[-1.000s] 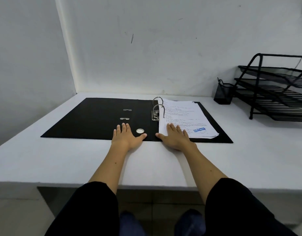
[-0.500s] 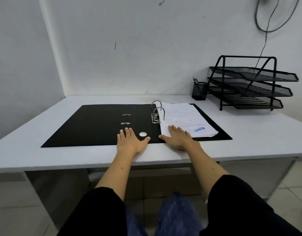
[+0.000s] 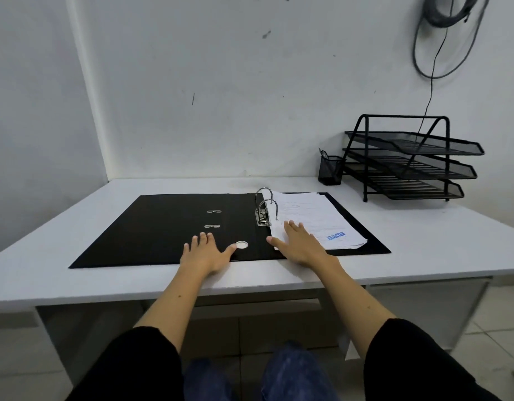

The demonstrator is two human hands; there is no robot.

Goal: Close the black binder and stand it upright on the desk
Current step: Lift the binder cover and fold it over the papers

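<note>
The black binder (image 3: 163, 227) lies wide open and flat on the white desk (image 3: 423, 241). Its metal rings (image 3: 264, 208) stand shut in the middle, with a stack of printed paper (image 3: 316, 218) on the right half. My left hand (image 3: 205, 254) rests flat on the binder's near edge beside the round spine hole (image 3: 241, 245), fingers spread. My right hand (image 3: 300, 244) lies flat on the near left corner of the paper, fingers apart. Neither hand grips anything.
A black three-tier wire tray (image 3: 409, 160) stands at the back right, with a black mesh pen cup (image 3: 331, 170) to its left. White walls close off the back and left. Coiled cable (image 3: 441, 30) hangs on the wall above the tray.
The view has pulled back and tilted up, showing more wall and the desk's front edge. Both hands stay flat in the same places on the binder and paper.
</note>
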